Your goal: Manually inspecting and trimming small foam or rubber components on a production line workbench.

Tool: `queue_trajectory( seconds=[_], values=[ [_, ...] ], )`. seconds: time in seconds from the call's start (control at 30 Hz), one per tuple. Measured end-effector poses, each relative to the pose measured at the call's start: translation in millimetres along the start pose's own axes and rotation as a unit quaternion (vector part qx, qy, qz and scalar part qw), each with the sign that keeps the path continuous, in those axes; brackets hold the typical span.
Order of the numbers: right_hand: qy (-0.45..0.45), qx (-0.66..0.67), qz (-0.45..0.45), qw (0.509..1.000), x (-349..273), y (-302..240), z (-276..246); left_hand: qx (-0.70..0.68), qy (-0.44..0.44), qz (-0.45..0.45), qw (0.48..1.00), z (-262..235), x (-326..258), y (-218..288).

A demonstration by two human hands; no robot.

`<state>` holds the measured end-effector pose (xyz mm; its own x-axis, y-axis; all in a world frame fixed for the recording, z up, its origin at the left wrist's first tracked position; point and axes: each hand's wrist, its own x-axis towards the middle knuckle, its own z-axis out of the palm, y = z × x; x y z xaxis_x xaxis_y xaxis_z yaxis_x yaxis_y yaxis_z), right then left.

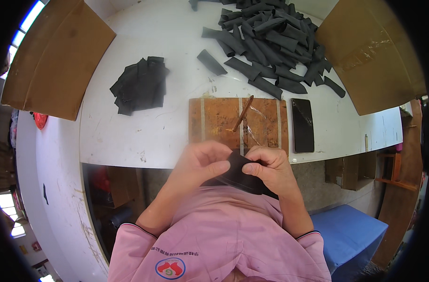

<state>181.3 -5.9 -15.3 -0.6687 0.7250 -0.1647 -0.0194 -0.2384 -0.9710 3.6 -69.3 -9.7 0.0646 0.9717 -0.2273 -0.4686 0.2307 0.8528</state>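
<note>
Between my two hands, close to my body at the table's front edge, is a piece of black fabric [240, 174]. My left hand [206, 162] pinches its left side between thumb and fingers. On the other side my right hand [268, 167] grips it the same way, thumb on top. Just beyond my hands lies a worn brown board [214, 120] with pale strips across it. A thin brown stick [243, 114] rests on the board, next to a bit of clear plastic.
A stack of flat black pieces [141, 87] lies left; a heap of rolled black pieces [271, 42] fills the back right. A dark phone [303, 125] lies right of the board. Cardboard panels [59, 56] flank the white table [125, 141]. A blue-covered block [348, 232] stands right.
</note>
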Motion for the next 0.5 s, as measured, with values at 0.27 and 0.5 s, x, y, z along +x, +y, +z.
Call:
queue_trajectory(
  seconds=[0.27,0.5],
  values=[
    [-0.017,-0.086,-0.060,0.994,-6,3,-6,-0.001,-0.062,-0.079,0.995,-12,5,7],
    [-0.055,-0.168,-0.078,0.981,-3,0,-5,0.124,-0.098,-0.119,0.980,-13,3,12]
  ],
)
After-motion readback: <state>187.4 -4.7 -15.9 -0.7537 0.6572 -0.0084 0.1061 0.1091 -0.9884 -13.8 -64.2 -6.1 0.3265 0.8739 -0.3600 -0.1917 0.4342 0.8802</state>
